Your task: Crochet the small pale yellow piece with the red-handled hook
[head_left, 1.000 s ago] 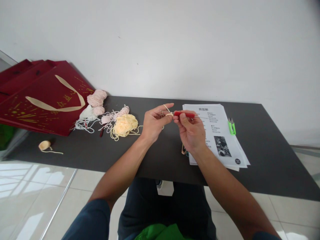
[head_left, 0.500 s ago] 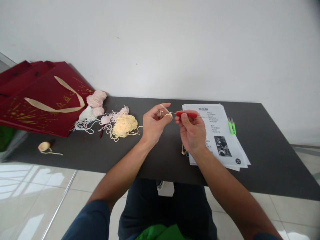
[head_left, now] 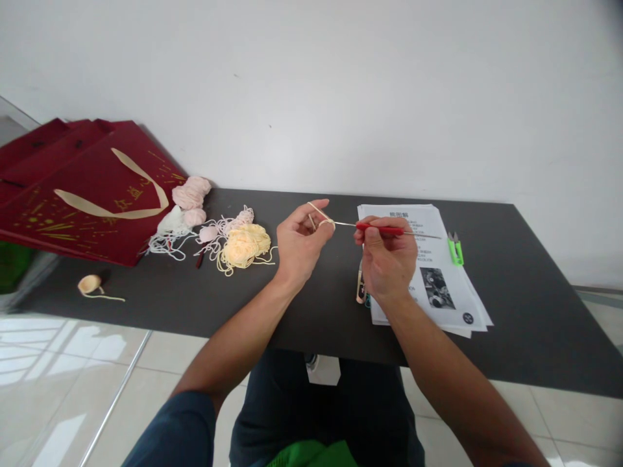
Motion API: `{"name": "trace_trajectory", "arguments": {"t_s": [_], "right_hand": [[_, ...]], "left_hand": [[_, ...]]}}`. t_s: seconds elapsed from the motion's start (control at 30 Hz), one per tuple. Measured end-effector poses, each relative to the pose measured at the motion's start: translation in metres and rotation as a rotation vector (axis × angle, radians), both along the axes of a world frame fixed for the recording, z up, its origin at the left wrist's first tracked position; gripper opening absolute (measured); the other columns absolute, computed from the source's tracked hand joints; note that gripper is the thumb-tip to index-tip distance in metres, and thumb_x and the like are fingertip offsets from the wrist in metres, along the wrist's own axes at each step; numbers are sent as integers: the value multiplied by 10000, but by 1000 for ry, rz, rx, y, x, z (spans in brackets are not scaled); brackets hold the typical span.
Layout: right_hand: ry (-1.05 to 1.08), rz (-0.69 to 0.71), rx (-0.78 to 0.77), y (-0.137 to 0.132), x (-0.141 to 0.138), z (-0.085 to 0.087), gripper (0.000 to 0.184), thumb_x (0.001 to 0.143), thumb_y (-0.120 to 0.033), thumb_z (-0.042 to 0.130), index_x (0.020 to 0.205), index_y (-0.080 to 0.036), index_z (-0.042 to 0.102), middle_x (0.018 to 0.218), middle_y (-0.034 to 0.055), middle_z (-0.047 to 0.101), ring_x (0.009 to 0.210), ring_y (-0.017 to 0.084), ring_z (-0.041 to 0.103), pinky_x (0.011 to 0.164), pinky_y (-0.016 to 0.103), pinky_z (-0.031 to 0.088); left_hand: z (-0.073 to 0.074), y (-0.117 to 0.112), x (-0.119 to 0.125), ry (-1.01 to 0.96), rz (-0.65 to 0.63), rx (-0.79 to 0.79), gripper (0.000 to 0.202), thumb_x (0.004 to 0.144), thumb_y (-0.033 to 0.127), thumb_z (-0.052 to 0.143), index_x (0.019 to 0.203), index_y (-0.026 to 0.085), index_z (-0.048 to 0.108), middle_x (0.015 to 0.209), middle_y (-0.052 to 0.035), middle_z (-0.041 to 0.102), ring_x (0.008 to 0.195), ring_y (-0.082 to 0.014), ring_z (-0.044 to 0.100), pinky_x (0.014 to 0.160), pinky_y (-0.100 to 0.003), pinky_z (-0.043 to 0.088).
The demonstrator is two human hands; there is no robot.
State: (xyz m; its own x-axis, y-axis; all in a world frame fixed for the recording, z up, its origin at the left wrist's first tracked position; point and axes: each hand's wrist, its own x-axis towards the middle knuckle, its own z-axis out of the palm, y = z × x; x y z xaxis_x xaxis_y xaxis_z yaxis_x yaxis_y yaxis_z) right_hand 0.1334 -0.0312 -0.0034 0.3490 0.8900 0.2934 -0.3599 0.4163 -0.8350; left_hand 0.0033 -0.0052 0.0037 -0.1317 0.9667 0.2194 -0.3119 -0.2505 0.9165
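Between thumb and fingers my left hand (head_left: 300, 241) pinches a small loop of pale yellow yarn (head_left: 327, 222), with a strand running up over the raised index finger. My right hand (head_left: 389, 263) is closed round the red handle of a crochet hook (head_left: 382, 229). The hook's thin metal shaft points left and its tip reaches the yarn at my left fingertips. Whether the tip sits inside the loop is too small to tell. To the left on the table lies a ball of yellow yarn (head_left: 242, 246).
Printed sheets (head_left: 428, 250) lie under and beside my right hand, with green thread snips (head_left: 455, 248) at their edge. Pink yarn (head_left: 191, 192), white yarn (head_left: 171, 222), a small cream crocheted cup (head_left: 89, 283) and dark red gift bags (head_left: 92, 188) occupy the left of the dark table (head_left: 525, 311).
My right hand has drawn the crochet hook to the right, away from my left hand, so more of the shaft shows. My left hand keeps its pinch on the yarn.
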Motion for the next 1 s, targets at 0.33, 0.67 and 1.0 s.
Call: {"name": "trace_trajectory", "arguments": {"t_s": [0.33,0.67,1.0], "right_hand": [[-28,-29,70,0,1,-2,121,864,-219,803,902,-279,705,942,-21,764,714,110,692,666,274,558],[-88,-139,60,-3,-6,-2,106,856,-244,815,905,-279,728,937,-12,784,712,136,731,681,322,621],[-57,-152,49,-5,-14,-6,106,863,-229,812,924,-282,743,945,-13,813,735,155,765,704,352,653]], "left_hand": [[0,-1,1,21,47,-9,330,738,198,825,1062,236,774,759,34,670,647,-87,553,610,-238,442],[0,-2,1,14,99,-3,326,757,211,834,1075,246,771,769,37,700,668,-88,592,679,-250,486],[-3,-1,1,9,163,-16,296,734,179,848,1017,249,795,764,37,711,667,-79,602,670,-233,488]]}}
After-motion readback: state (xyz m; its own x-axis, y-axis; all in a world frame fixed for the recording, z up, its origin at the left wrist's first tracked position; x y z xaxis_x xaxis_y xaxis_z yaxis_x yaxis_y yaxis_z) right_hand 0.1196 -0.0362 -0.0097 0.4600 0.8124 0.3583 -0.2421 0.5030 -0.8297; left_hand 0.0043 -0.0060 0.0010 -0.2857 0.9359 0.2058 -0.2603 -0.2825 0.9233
